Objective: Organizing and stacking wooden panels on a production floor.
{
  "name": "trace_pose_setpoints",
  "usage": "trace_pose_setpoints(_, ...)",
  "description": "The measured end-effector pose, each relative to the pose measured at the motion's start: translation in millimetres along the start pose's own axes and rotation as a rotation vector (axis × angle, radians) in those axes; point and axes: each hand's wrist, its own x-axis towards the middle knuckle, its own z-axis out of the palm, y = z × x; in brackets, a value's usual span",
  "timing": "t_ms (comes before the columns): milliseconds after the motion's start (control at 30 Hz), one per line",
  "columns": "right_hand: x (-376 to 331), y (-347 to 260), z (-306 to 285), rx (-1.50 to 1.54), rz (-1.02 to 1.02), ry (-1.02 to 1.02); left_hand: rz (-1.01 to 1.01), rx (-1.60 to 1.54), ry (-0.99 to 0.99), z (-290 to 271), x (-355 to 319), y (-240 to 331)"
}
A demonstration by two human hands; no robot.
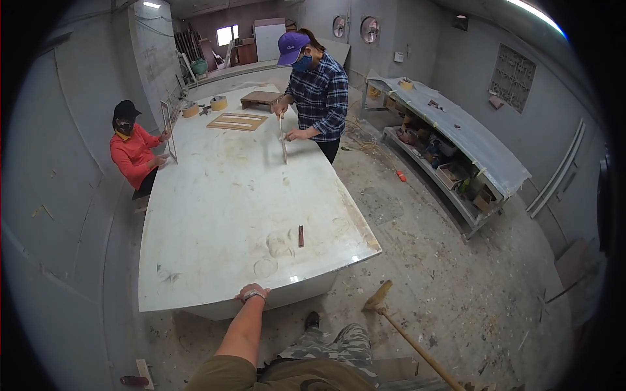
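My left hand point(252, 290) rests on the near edge of a large white table point(215, 215), a band or watch round its wrist. The fingers lie over the edge and hold no loose object. My right hand is out of view. To my right a broom point(378, 296) stands on the floor, its long wooden handle point(417, 345) slanting down to the lower edge of the picture. Beyond my hand, a small dark reddish-brown strip point(300, 236) lies on the tabletop, beside pale smudges.
Across the table, one person point(319, 85) in a plaid shirt holds a thin flat panel point(284, 140). Another in red point(134, 156) sits at the left with an upright frame point(168, 133). Tape rolls point(218, 103) lie at the far end. A cluttered workbench point(463, 130) stands right.
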Motion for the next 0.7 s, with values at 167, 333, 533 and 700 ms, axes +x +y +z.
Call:
trace_pose_setpoints(167, -12, -31, -21, -0.051, -0.010, 0.044, 0.020, 0.003, 0.022, -5, -11, 4)
trace_pose_setpoints(333, -9, -6, -35, 1.163, -0.238, -0.327, 0.028, 0.013, 0.024, -6, -14, 5)
trace_pose_setpoints(533, -15, -50, -23, 0.384, 0.180, -0.119, 0.032, 0.027, 0.012, -4, -14, 4)
trace_pose_setpoints(700, -16, -53, -32, 0.300, 0.157, -0.130, 0.030, 0.011, 0.008, -6, -17, 2)
